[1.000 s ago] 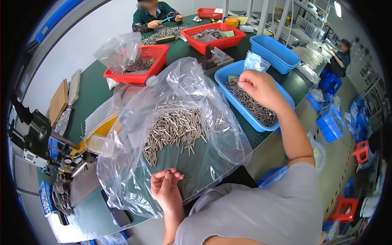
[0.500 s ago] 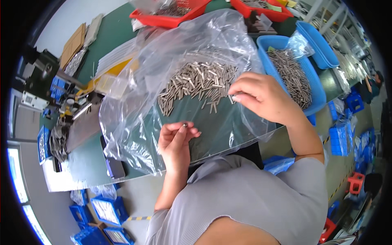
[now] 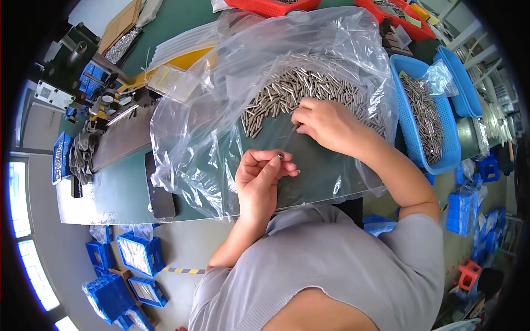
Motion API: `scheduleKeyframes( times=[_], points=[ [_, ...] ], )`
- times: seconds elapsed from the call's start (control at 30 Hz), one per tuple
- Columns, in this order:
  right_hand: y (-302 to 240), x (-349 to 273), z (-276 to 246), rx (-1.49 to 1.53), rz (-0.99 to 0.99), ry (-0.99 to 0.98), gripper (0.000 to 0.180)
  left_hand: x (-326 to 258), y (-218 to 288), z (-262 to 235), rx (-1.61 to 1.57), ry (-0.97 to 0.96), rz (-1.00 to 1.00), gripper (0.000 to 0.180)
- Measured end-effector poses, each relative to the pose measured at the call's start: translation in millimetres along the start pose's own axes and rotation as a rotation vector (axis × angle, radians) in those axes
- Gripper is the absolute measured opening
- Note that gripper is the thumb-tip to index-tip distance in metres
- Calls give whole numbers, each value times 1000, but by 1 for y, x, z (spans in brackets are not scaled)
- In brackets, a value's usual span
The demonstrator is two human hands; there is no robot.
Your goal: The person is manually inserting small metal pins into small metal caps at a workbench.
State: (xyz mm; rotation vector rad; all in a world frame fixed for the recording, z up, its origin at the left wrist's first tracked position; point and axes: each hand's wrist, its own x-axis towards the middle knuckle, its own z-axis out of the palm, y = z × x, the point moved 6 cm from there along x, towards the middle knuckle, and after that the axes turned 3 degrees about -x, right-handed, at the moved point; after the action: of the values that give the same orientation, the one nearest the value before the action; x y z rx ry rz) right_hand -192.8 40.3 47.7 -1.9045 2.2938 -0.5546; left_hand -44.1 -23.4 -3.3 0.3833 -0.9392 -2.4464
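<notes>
My left hand (image 3: 259, 182) is closed in a pinch above the near part of a clear plastic bag (image 3: 193, 143). Between its thumb and forefinger sits a small metal pin (image 3: 280, 156), showing only its round end. A little farther off and to the right, my right hand (image 3: 328, 126) is closed too, thumb against fingertips. Something small and dark is at those fingertips, too hidden to name. Just beyond the right hand, a loose pile of short grey metal pins (image 3: 287, 94) is spread over the bag on the green table (image 3: 215, 204).
To the right stands a blue basket (image 3: 454, 149) of similar pins, with another blue basket (image 3: 469, 105) behind it. Red baskets (image 3: 270, 8) line the far side. A bench machine (image 3: 72, 60) is at the left, and a dark flat object (image 3: 160, 193) lies near the front edge.
My right hand has come left from the right side of the pile, closer to my left hand. My left hand keeps its pinch on the pin. The whole view has shifted.
</notes>
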Motion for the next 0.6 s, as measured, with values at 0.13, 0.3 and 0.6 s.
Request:
scheduleKeyframes(
  times=[0.13, 0.3, 0.6],
  points=[
    [-2, 15, 2, -41, -29, -29, 12, 2, 0, 1, 0, -3, 0, 6],
    [-4, 14, 5, -36, -54, 54, 15, 3, -1, -1, 11, 3, -10, 6],
    [-4, 13, 17, 37, -191, 147, 11, 2, 0, 1, 17, 4, -10, 6]
  ],
)
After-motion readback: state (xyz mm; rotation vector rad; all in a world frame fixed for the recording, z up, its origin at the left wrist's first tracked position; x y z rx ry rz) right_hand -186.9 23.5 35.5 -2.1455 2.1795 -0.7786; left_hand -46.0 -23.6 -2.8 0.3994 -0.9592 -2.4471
